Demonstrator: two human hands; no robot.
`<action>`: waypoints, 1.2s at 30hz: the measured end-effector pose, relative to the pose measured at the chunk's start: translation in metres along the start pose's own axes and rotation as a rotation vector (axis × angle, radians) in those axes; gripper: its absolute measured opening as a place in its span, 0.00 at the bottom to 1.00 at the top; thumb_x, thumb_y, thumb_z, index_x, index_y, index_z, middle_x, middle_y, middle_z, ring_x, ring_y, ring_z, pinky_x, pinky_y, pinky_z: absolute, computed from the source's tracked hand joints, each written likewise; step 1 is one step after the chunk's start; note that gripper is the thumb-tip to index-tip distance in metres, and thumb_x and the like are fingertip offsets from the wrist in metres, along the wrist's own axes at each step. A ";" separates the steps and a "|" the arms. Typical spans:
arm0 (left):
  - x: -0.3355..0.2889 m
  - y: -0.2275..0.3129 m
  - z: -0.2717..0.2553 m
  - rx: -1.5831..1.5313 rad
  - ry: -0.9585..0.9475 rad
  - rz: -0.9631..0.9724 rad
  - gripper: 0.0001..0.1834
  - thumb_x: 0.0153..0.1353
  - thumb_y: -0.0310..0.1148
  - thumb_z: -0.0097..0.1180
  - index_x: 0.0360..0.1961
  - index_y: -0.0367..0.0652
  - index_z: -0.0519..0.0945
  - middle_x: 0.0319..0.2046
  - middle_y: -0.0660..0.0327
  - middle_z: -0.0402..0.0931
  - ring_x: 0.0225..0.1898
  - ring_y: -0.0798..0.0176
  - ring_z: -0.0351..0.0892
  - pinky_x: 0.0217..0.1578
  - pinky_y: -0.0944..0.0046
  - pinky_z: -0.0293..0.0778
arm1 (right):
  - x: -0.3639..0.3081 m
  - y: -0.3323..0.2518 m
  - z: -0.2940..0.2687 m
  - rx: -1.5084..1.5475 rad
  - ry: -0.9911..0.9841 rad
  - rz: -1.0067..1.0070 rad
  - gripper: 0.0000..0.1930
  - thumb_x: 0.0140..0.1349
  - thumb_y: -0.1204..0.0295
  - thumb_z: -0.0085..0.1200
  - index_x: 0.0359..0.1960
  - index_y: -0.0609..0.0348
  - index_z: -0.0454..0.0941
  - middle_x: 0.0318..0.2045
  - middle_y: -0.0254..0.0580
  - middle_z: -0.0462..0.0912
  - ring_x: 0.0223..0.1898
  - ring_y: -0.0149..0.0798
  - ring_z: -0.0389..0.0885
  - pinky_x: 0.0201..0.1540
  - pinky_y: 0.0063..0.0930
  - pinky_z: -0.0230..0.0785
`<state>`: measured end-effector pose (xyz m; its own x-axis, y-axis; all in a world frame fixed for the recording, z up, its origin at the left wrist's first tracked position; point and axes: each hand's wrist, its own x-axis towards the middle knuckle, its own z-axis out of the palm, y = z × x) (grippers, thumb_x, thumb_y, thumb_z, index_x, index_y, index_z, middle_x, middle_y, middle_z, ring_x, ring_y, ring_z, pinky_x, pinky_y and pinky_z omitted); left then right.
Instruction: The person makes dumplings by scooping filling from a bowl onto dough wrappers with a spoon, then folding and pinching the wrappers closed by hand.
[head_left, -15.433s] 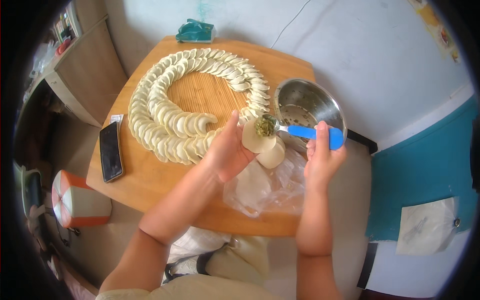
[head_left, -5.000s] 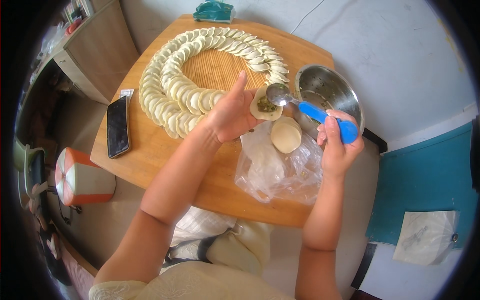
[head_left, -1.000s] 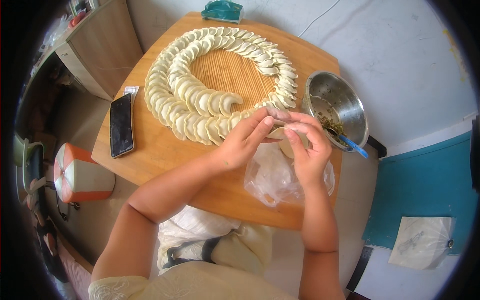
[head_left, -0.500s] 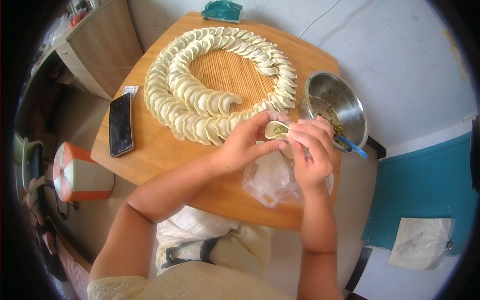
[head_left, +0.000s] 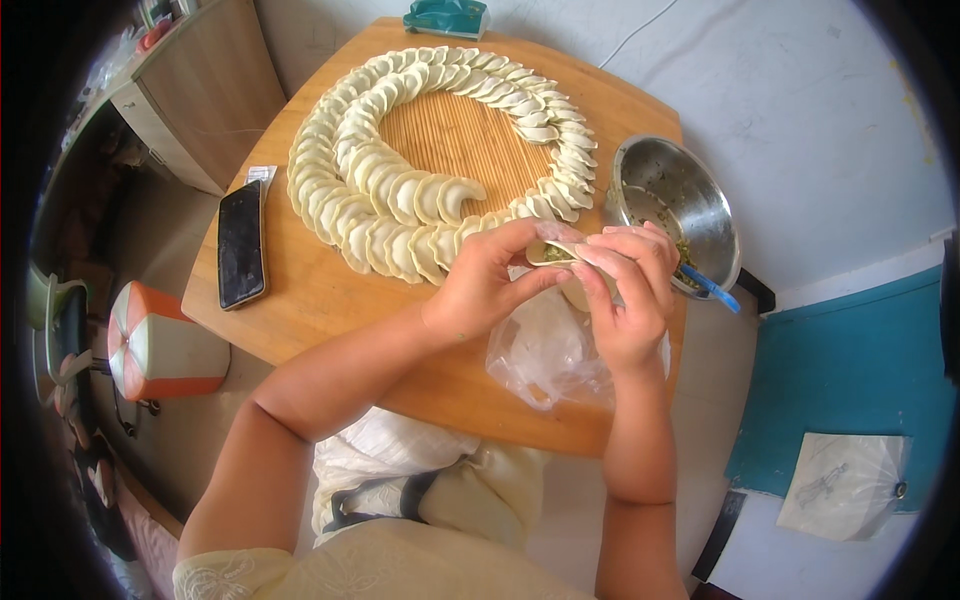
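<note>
A half-folded dumpling (head_left: 553, 253) with green filling showing in its gap is held up between my two hands, above the right front of the table. My left hand (head_left: 490, 268) grips its left side between thumb and fingers. Thumb and fingertips of my right hand (head_left: 632, 290) pinch its right end, where the dough edges meet. Just beyond my hands, many finished dumplings (head_left: 400, 195) overlap in curved rows on a round mat of thin sticks (head_left: 455, 140). Beneath my hands lies a clear plastic bag (head_left: 540, 350), its contents partly hidden.
At the table's right edge stands a steel bowl (head_left: 705, 190) with green filling and a blue-handled utensil (head_left: 710, 288). A black phone (head_left: 242, 245) lies on the wooden table (head_left: 330, 350) at left. A teal box (head_left: 445, 18) sits at the far edge; an orange-and-white stool (head_left: 165, 340) is on the floor.
The wrapper's opening has narrowed as its edges were brought together, and less filling shows. My right fingers have closed further on its right end.
</note>
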<state>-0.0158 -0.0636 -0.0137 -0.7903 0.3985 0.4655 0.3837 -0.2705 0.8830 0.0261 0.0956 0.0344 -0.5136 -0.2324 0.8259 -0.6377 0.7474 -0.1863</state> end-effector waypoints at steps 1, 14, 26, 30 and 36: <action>0.000 0.000 -0.001 0.000 -0.001 -0.001 0.17 0.55 0.25 0.61 0.47 0.39 0.76 0.40 0.61 0.79 0.36 0.72 0.77 0.33 0.72 0.74 | 0.000 -0.001 0.000 -0.025 0.000 -0.012 0.08 0.47 0.76 0.62 0.31 0.56 0.78 0.33 0.34 0.78 0.38 0.40 0.76 0.52 0.40 0.61; 0.000 0.006 0.004 -0.198 -0.095 -0.156 0.18 0.57 0.21 0.58 0.50 0.36 0.72 0.42 0.61 0.77 0.42 0.72 0.76 0.41 0.70 0.75 | -0.003 -0.003 -0.001 -0.158 -0.051 -0.099 0.07 0.50 0.76 0.57 0.32 0.56 0.76 0.35 0.36 0.76 0.41 0.41 0.76 0.53 0.40 0.57; 0.011 0.011 -0.015 -0.779 -0.184 -0.336 0.20 0.56 0.24 0.60 0.51 0.43 0.74 0.41 0.67 0.77 0.40 0.75 0.74 0.39 0.72 0.70 | -0.013 -0.003 0.002 0.595 0.110 0.397 0.17 0.47 0.80 0.65 0.40 0.67 0.76 0.36 0.43 0.78 0.37 0.35 0.77 0.41 0.25 0.70; 0.012 0.011 -0.019 -0.792 -0.201 -0.316 0.20 0.56 0.24 0.60 0.51 0.43 0.74 0.41 0.67 0.77 0.40 0.75 0.73 0.39 0.73 0.70 | -0.012 -0.003 0.002 0.635 0.102 0.375 0.15 0.50 0.82 0.63 0.40 0.68 0.76 0.37 0.42 0.77 0.38 0.33 0.76 0.40 0.23 0.69; 0.015 0.016 -0.023 -0.740 -0.232 -0.320 0.20 0.55 0.26 0.61 0.50 0.43 0.74 0.41 0.68 0.77 0.41 0.75 0.73 0.41 0.72 0.69 | -0.009 -0.004 -0.004 0.714 0.048 0.401 0.13 0.52 0.82 0.61 0.40 0.68 0.76 0.37 0.43 0.77 0.38 0.33 0.75 0.41 0.22 0.68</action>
<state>-0.0323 -0.0827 0.0059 -0.6585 0.7020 0.2713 -0.3186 -0.5866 0.7446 0.0353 0.0975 0.0294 -0.7657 0.0075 0.6432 -0.6307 0.1877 -0.7530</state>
